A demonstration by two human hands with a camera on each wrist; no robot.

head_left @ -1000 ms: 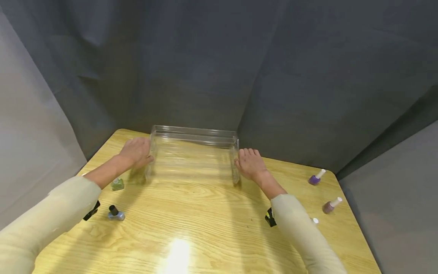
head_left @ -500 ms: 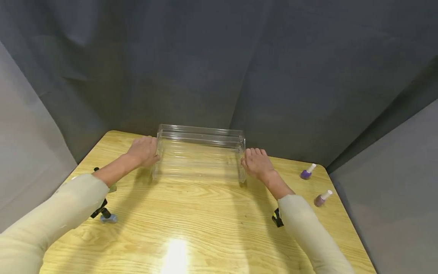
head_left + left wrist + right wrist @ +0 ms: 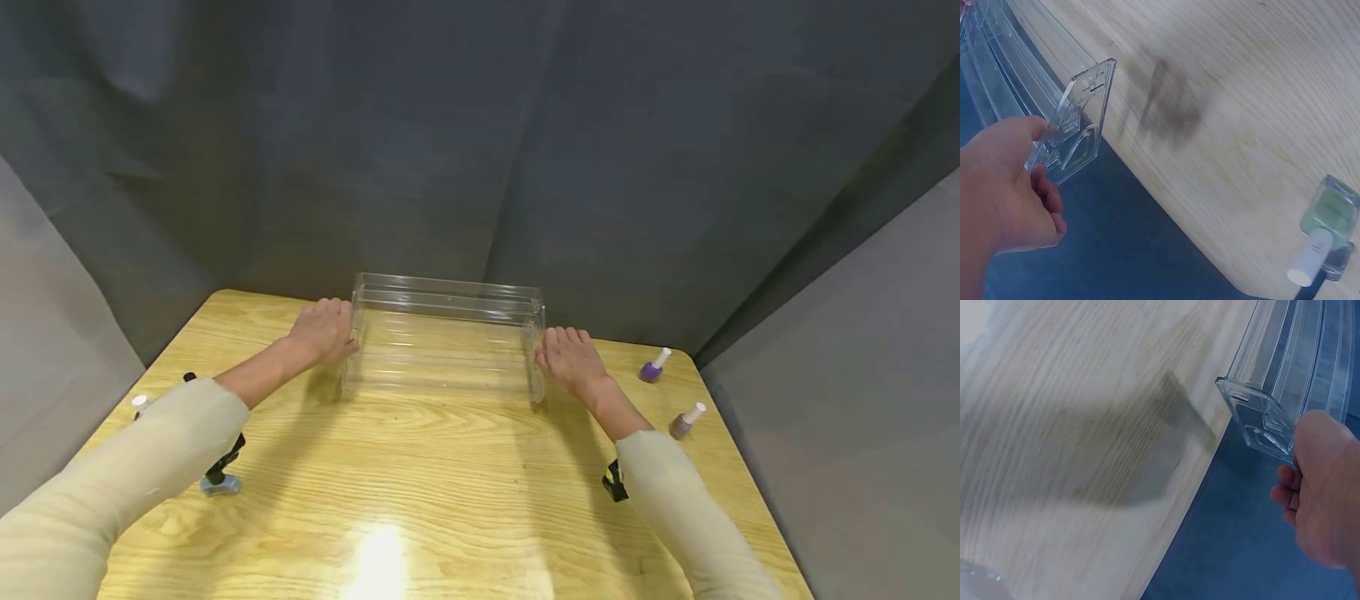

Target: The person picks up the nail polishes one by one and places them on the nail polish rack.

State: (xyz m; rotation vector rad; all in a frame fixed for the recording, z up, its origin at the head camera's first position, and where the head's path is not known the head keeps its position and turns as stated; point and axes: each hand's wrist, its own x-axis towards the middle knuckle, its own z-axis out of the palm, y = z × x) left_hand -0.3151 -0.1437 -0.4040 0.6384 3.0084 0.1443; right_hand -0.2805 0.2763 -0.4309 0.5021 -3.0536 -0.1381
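Observation:
A clear plastic tiered display rack (image 3: 450,302) is at the back of the wooden table, near the dark curtain. My left hand (image 3: 324,331) grips its left end; in the left wrist view the thumb lies over the end panel (image 3: 1088,106) and the other fingers are curled. At the opposite end my right hand (image 3: 572,358) holds the rack the same way, beside the right end panel (image 3: 1257,419). Shadows fall on the table apart from both panels, so the rack appears raised. Nothing stands on its steps.
Purple (image 3: 651,372) and mauve (image 3: 681,427) nail polish bottles stand at the table's right. A pale blue bottle (image 3: 220,485) and a white cap (image 3: 140,402) show around the left sleeve. A green bottle (image 3: 1332,212) appears in the left wrist view. Curtains border the table.
Both hands have shifted the rack to the right along the table's back, closer to the purple bottle. The head view has turned slightly right. Both grips are kept.

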